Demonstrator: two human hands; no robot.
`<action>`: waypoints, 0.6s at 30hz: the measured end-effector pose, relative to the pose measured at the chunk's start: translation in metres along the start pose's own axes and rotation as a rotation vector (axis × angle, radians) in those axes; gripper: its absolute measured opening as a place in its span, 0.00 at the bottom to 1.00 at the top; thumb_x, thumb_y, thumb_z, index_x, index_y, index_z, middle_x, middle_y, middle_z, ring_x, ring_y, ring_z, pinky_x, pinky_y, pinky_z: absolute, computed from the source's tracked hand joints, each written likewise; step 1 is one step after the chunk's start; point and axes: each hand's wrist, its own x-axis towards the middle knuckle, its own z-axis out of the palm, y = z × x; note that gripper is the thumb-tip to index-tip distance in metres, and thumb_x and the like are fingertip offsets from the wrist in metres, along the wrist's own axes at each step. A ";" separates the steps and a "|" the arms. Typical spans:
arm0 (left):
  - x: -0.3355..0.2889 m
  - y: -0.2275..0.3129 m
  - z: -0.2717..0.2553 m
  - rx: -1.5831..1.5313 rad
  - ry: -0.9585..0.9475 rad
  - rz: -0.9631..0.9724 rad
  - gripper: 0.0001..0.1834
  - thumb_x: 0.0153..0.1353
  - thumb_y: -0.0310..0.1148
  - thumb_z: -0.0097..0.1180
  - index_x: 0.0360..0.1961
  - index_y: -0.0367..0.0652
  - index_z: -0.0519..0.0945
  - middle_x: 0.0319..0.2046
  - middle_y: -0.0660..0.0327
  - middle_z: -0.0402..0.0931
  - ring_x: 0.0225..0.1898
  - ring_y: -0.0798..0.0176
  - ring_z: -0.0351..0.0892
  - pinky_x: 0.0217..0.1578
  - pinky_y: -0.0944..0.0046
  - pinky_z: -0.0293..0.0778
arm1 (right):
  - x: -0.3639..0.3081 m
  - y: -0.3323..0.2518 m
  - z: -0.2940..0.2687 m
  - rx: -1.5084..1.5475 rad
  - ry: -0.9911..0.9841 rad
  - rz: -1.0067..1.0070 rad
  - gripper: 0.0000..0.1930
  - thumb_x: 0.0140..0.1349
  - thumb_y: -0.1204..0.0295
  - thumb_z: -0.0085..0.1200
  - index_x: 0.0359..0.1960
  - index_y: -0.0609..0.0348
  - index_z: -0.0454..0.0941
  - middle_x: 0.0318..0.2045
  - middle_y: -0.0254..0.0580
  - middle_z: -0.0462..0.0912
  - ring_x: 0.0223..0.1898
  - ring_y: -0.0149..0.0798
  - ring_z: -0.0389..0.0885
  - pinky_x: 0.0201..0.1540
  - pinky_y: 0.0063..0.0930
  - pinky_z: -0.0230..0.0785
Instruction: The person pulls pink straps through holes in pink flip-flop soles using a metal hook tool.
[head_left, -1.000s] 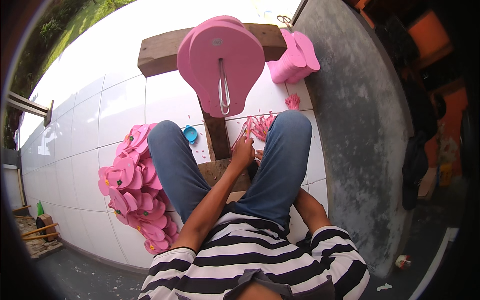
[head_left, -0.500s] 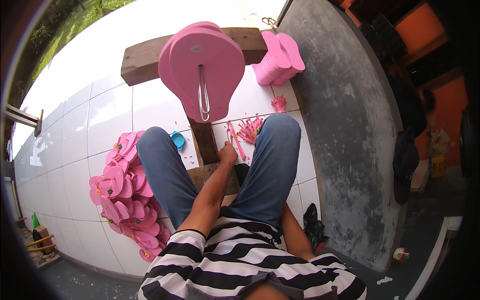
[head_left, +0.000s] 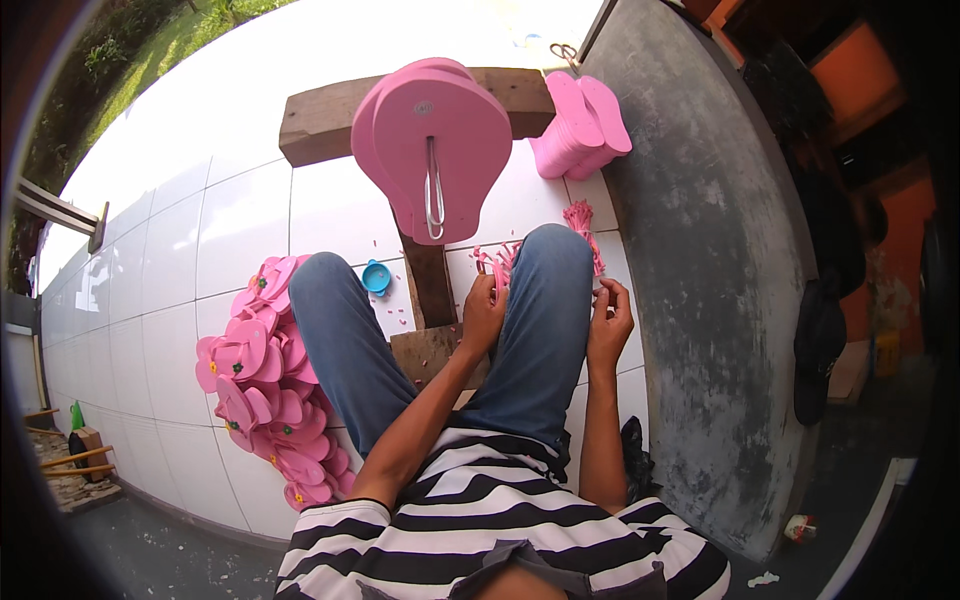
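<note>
My left hand [head_left: 484, 316], between my knees, is closed around a pink flip-flop strap [head_left: 497, 271]. More loose pink straps [head_left: 512, 256] lie just past it, partly hidden by my right knee. To the outside of that knee my right hand [head_left: 611, 318] is raised with bent fingers, thumb and fingertips close together; what they pinch, if anything, I cannot make out. Beyond it rests a bundle of pink straps [head_left: 579, 216]. In front of me, pink foam soles [head_left: 465, 130] hang on a looped metal rod [head_left: 433, 195] at a wooden stand [head_left: 315, 125].
Finished pink flip-flops [head_left: 245, 350] are heaped left of my left leg. A small blue dish [head_left: 376, 277] sits near that knee, with pink scraps around it. Stacked pink soles [head_left: 570, 140] stand at the far right, beside scissors [head_left: 564, 50] and a low grey wall [head_left: 700, 250].
My left hand has moved right toward my right knee with the strap. My right hand has come up from beside my hip to the outside of the knee. The view has shifted slightly.
</note>
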 end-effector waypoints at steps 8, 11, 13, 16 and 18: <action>-0.023 0.090 -0.064 0.214 -0.190 0.245 0.08 0.51 0.26 0.58 0.32 0.39 0.74 0.32 0.56 0.72 0.29 0.52 0.76 0.31 0.58 0.74 | -0.001 -0.109 0.030 -0.201 -0.399 -0.158 0.13 0.67 0.64 0.54 0.42 0.63 0.80 0.32 0.41 0.81 0.32 0.33 0.79 0.35 0.28 0.72; -0.039 0.114 -0.077 0.251 -0.324 0.619 0.06 0.50 0.25 0.59 0.30 0.40 0.75 0.34 0.57 0.73 0.28 0.55 0.77 0.30 0.59 0.74 | -0.002 -0.112 0.045 -0.212 -0.835 0.083 0.18 0.66 0.59 0.56 0.40 0.66 0.80 0.31 0.45 0.83 0.30 0.36 0.81 0.36 0.29 0.72; -0.052 0.115 -0.087 0.325 -0.351 0.655 0.08 0.49 0.27 0.62 0.31 0.42 0.76 0.34 0.58 0.74 0.30 0.56 0.78 0.31 0.58 0.75 | -0.001 -0.100 0.060 -0.113 -1.137 0.196 0.22 0.65 0.56 0.57 0.38 0.69 0.79 0.33 0.51 0.85 0.30 0.42 0.84 0.37 0.32 0.74; -0.058 0.112 -0.107 0.403 -0.411 0.608 0.13 0.48 0.30 0.66 0.35 0.43 0.78 0.38 0.58 0.75 0.34 0.54 0.79 0.36 0.58 0.77 | -0.019 -0.100 0.060 0.208 -1.016 0.185 0.19 0.69 0.58 0.52 0.40 0.67 0.78 0.24 0.40 0.80 0.26 0.31 0.80 0.31 0.28 0.70; -0.060 0.110 -0.128 0.372 -0.381 0.502 0.17 0.48 0.31 0.68 0.40 0.43 0.79 0.41 0.56 0.76 0.39 0.52 0.79 0.41 0.58 0.77 | -0.028 -0.104 0.056 0.326 -0.961 0.232 0.17 0.71 0.60 0.50 0.43 0.63 0.78 0.22 0.35 0.76 0.25 0.27 0.75 0.29 0.24 0.68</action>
